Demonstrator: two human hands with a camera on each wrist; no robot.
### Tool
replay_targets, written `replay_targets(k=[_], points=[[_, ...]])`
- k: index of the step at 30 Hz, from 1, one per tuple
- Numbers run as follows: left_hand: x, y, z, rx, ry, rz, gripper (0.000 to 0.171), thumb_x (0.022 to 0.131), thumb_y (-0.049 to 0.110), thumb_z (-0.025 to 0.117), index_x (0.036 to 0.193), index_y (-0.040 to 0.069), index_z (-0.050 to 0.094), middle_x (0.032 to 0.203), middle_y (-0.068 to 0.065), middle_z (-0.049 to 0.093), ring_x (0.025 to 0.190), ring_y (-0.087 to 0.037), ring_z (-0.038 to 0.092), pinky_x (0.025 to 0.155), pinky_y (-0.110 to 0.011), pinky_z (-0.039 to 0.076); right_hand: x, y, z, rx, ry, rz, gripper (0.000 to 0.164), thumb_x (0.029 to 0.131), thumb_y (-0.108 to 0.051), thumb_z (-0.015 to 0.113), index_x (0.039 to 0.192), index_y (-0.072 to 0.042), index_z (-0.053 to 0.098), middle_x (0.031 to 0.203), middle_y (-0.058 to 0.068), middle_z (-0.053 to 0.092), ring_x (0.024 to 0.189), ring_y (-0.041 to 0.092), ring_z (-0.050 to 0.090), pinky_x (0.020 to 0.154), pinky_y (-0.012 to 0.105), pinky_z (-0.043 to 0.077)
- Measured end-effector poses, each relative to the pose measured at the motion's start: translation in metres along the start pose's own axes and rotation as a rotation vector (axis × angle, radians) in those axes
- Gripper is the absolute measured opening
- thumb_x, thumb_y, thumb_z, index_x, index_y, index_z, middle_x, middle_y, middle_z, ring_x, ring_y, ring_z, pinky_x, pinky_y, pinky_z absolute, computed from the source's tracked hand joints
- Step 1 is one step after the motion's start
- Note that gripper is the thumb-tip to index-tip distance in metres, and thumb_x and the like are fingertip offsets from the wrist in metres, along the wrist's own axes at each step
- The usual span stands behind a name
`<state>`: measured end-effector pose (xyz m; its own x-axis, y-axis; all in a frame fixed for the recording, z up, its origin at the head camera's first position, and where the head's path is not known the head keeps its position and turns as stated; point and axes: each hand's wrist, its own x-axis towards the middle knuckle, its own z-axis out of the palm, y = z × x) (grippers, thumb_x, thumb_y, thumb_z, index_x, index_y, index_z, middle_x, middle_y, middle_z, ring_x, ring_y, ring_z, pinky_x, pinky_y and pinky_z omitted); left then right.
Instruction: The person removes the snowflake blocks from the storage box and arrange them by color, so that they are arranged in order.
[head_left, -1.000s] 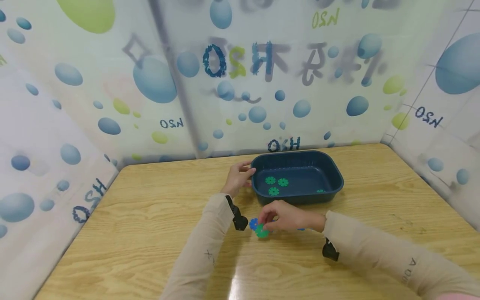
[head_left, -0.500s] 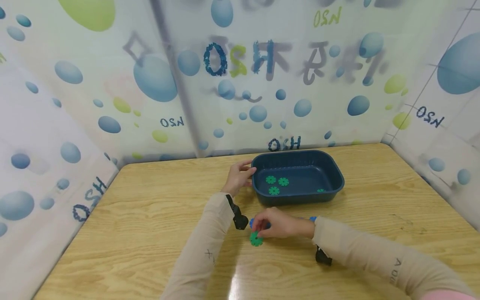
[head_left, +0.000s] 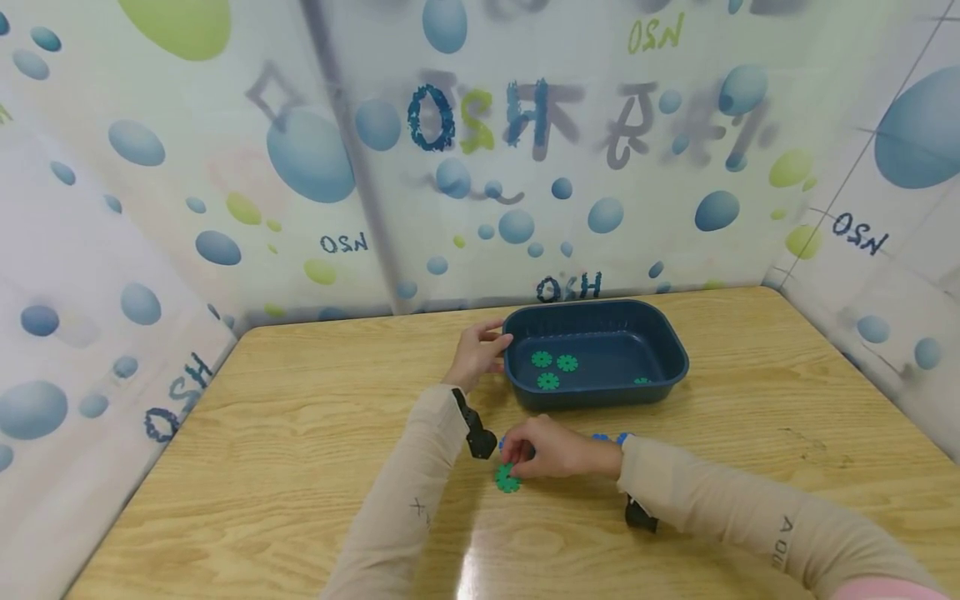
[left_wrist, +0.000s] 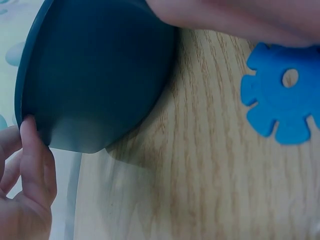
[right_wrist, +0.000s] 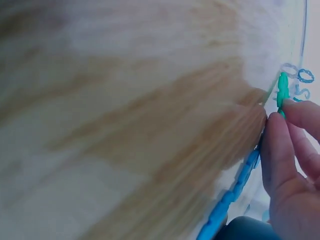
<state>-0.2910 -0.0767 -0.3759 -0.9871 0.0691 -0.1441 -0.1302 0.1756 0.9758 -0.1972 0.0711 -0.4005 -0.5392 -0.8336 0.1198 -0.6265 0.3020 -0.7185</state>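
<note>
My left hand [head_left: 472,358] holds the left end of a dark blue plastic basin [head_left: 592,400]; in the left wrist view its fingertips [left_wrist: 31,131] are right at the rim. Several green notched plastic discs [head_left: 548,381] lie inside the basin. In front of it, my right hand [head_left: 551,448] pinches another green snowflake disc [head_left: 506,480] between thumb and fingers, low over the table. The right wrist view shows that green disc [right_wrist: 282,85] edge-on at the fingertips. Blue snowflake discs [head_left: 601,437] lie on the table behind the right hand, partly hidden by it.
The light wood table [head_left: 300,450] runs back to a patterned curtain-like backdrop [head_left: 480,233], with more of it at both sides. Black wrist straps with cameras [head_left: 480,442] sit below each hand. A blue disc [left_wrist: 275,95] lies near the basin in the left wrist view.
My right hand has moved slightly left and toward the front with the green disc, uncovering more of the blue discs behind it. The left hand has stayed on the basin.
</note>
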Motion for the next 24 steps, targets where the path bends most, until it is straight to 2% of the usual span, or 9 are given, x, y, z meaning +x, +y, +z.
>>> replay_targets(k=[6,10,19,24], points=[[0.0,0.001,0.0,0.01,0.001,-0.002,0.039,0.087,0.015,0.057,0.126,0.013,0.05,0.11,-0.013,0.051,0.09,-0.03,0.06,0.071,-0.04,0.051,0.0,-0.003,-0.002,-0.004,0.009,0.007,0.006,0.075,0.0,0.065,0.081,-0.002,0.064,0.075,0.001,0.062,0.066,0.001,0.054,0.062,0.017,0.048],[-0.001,0.001,0.0,0.008,0.003,0.0,0.039,0.087,0.015,0.058,0.125,0.012,0.05,0.11,-0.013,0.051,0.09,-0.03,0.06,0.069,-0.038,0.052,-0.001,-0.009,-0.011,0.02,0.029,0.013,0.005,0.077,0.0,0.064,0.081,-0.001,0.064,0.076,0.001,0.063,0.067,0.002,0.055,0.063,0.018,0.049],[-0.001,0.001,0.0,0.003,0.008,-0.014,0.039,0.087,0.015,0.057,0.125,0.012,0.05,0.111,-0.013,0.051,0.092,-0.029,0.059,0.061,-0.03,0.053,-0.011,-0.025,-0.049,0.051,0.077,0.063,0.006,0.081,-0.009,0.063,0.087,-0.006,0.064,0.08,-0.004,0.061,0.071,0.006,0.057,0.067,0.027,0.05],[0.0,0.0,0.001,-0.001,0.011,-0.009,0.039,0.087,0.014,0.058,0.125,0.012,0.05,0.11,-0.014,0.052,0.09,-0.029,0.06,0.055,-0.026,0.053,-0.015,-0.026,-0.076,-0.025,0.14,0.07,0.008,0.082,-0.01,0.063,0.088,-0.006,0.064,0.083,-0.003,0.061,0.072,0.007,0.057,0.069,0.027,0.05]])
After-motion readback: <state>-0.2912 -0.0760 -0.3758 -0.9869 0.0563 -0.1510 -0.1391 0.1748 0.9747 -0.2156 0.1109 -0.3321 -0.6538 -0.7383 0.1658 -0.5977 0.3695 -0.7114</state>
